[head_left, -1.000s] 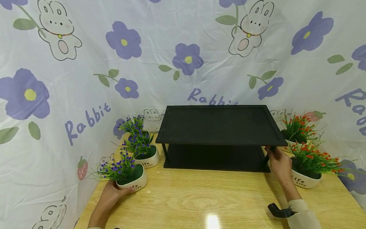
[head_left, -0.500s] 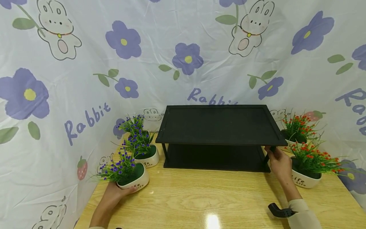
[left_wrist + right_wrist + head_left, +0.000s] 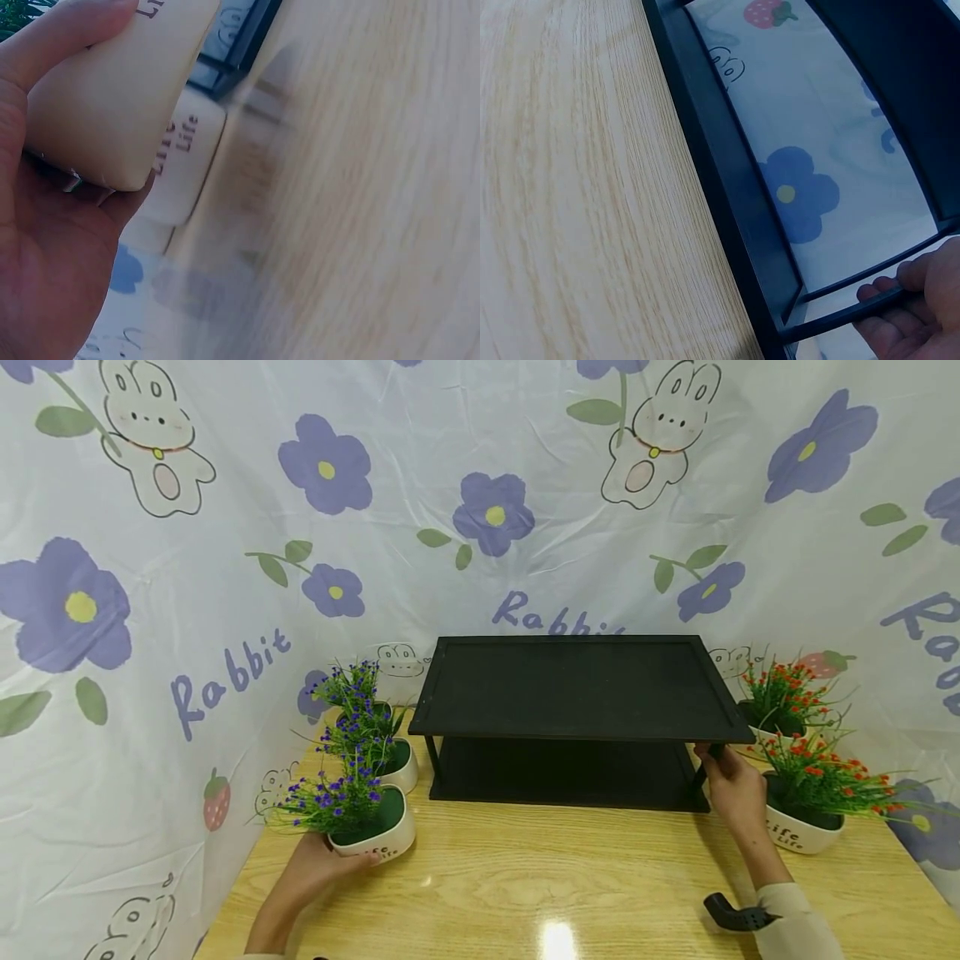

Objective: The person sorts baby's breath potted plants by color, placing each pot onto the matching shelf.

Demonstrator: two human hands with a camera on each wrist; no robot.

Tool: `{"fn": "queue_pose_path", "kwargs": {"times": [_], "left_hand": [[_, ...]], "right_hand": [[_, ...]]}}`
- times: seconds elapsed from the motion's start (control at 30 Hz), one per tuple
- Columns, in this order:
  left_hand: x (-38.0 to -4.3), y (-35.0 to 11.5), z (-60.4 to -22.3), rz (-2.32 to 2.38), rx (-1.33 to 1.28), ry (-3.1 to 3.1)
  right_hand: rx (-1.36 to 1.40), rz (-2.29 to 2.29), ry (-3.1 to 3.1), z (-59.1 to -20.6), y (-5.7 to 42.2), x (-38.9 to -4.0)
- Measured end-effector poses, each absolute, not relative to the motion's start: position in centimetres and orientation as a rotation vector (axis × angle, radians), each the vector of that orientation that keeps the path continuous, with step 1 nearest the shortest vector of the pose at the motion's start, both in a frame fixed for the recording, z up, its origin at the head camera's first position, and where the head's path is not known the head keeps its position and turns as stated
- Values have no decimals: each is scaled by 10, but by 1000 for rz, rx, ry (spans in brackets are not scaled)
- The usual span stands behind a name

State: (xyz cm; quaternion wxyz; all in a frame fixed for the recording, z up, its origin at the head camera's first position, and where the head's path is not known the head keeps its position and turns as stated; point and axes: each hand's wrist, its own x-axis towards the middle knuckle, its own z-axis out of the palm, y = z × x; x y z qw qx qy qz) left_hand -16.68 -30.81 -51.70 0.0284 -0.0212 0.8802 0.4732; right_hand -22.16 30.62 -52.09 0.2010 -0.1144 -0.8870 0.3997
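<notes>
My left hand (image 3: 322, 866) grips a white oval flowerpot (image 3: 386, 837) with purple artificial flowers, the thumb across its lettered front. In the left wrist view the held pot (image 3: 112, 97) is lifted clear of the wooden table, its base showing over the fingers. A second purple-flowered pot (image 3: 405, 768) stands just behind it, with another farther back. A black two-tier shelf (image 3: 577, 689) stands at the table's middle. On its right side, my right hand (image 3: 733, 789) holds the front post, fingers curled round the thin black bar (image 3: 847, 319) in the right wrist view.
Two white pots with orange-red flowers, one nearer (image 3: 802, 827) and one behind (image 3: 776, 722), stand right of the shelf. A printed rabbit curtain (image 3: 405, 443) hangs behind and on both sides. The wooden table (image 3: 510, 877) extends in front of the shelf.
My left hand has raised the front purple-flowered pot and carried it to the right. My right hand stays on the shelf post, and the shelf has not moved.
</notes>
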Motion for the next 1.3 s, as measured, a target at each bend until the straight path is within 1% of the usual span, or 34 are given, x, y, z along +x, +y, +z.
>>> {"fn": "queue_pose_path", "kwargs": {"times": [0.3, 0.6, 0.93, 1.3], "left_hand": [[-170, -289, -510, 1535, -27, 2632], [-176, -265, -512, 1621, 230, 2621], [-189, -233, -517, 1677, 435, 2531], [-203, -190, -515, 1531, 629, 2521]], "right_hand": [[-308, 1124, -2477, -521, 305, -221], [-310, 1138, -2469, -521, 305, -220], [-321, 1135, -2477, -523, 305, -222], [-316, 1105, -2473, -523, 305, -222]]}}
